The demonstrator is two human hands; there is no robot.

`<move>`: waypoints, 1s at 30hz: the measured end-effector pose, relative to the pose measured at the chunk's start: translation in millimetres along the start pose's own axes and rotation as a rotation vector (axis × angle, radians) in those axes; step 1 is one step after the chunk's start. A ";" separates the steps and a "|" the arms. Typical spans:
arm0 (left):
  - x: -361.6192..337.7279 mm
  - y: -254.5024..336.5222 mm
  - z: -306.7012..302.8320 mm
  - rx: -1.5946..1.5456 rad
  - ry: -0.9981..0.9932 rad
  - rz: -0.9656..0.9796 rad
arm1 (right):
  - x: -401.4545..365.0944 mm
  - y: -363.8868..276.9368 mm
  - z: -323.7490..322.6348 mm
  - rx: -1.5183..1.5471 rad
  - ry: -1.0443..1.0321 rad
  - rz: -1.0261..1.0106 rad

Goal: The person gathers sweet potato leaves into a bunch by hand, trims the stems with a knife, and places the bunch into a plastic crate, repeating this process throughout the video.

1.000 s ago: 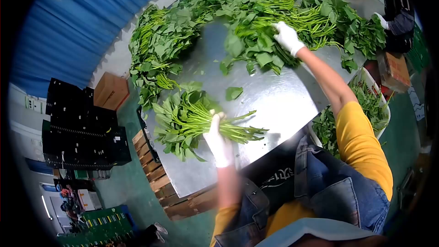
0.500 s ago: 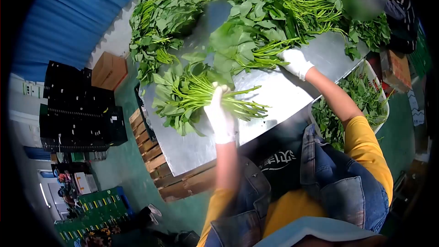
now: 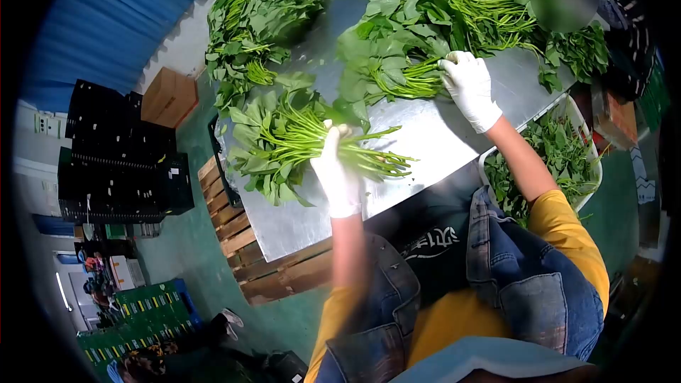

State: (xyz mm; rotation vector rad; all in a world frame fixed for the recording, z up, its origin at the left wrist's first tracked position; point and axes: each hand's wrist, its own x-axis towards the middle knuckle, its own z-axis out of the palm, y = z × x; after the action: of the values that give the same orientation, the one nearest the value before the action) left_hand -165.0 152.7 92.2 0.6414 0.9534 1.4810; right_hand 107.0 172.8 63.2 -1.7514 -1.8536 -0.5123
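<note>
Right white-gloved fingers pinch a green leafy bunch by its stem ends, leaves leftward; left white-gloved fingers wrap a long-stemmed green bunch, leaves toward the silver metal table's left edge.

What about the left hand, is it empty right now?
No, the left hand is closed around a bunch of leafy green stems.

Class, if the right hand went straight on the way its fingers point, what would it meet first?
The right hand would most likely meet the green stems right at its fingertips, with leaves beyond; this single view leaves height and contact unclear.
</note>
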 end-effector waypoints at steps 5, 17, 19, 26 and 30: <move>0.8 -1.9 0.3 0.019 0.012 0.012 | -6.3 -22.4 24.3 -0.216 -0.284 -0.258; 3.5 -1.6 -8.9 -0.039 0.035 -0.010 | 30.8 64.9 42.7 1.213 -0.072 0.622; 3.2 -4.2 -9.6 -0.019 0.025 -0.009 | 37.9 59.2 20.2 1.636 -0.028 0.783; 4.6 -7.3 -5.6 -0.018 0.001 0.002 | 30.3 35.1 -19.0 1.789 -0.254 0.573; 1.5 -1.6 2.0 -0.009 -0.018 -0.002 | 6.7 30.5 -14.2 1.852 -0.507 0.415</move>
State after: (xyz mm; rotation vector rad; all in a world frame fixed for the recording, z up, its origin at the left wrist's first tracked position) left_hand -162.7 154.5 91.7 0.6463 0.9328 1.4743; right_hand 138.9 172.0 75.8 -0.7413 -1.1235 1.4703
